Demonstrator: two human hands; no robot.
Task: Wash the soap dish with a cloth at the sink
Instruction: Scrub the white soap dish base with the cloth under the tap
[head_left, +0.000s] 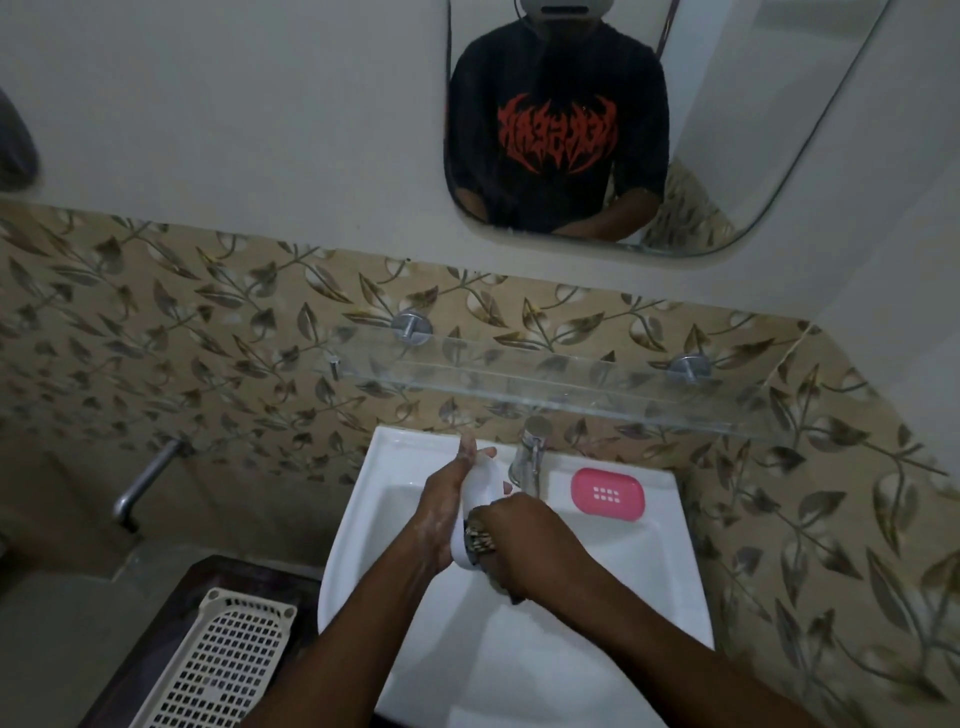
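Your left hand (441, 512) holds the white soap dish (480, 501) over the basin of the white sink (670, 571), with the fingers wrapped along its far side and the fingertips showing above its upper end. The dish stands on its edge, tilted, with the long side running away from you. Your right hand (524, 545) is closed around a patterned cloth (480, 543) and presses it against the lower end of the dish, so the two hands almost meet there. The cloth is mostly hidden inside your fist; only a small bunched part shows. The chrome tap (530, 457) stands just behind the hands, at the back rim of the sink. To the right of the tap, on the flat rim, lies a pink soap dish tray (608, 494) with small drain holes in the middle, well apart from your hands. A glass shelf (571, 389) is fixed to the leaf-patterned tiles above the sink. On the dark worktop (208, 577) at the left of the sink lies a cream plastic basket (218, 670) with a grid of holes.
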